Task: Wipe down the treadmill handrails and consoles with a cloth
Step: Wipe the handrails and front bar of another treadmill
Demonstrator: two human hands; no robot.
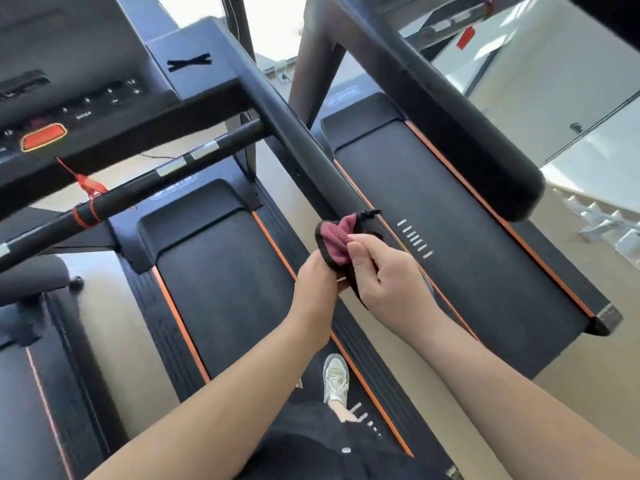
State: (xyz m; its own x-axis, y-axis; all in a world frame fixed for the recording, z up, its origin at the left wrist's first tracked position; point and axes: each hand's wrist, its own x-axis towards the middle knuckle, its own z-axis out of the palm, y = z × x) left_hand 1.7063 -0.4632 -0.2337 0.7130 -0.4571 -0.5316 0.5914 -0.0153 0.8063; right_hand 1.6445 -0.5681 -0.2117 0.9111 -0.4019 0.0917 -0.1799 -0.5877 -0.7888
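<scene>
1. Cloth (maroon, dark-edged) sits bunched between both hands at the lower end of the treadmill handrail.
2. Right hand pinches its upper fold with thumb and fingers; left hand holds it from below.

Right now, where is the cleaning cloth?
Head view, just right of centre: the maroon cloth is held between the left hand and right hand, at the near end of the treadmill's black handrail.
</scene>
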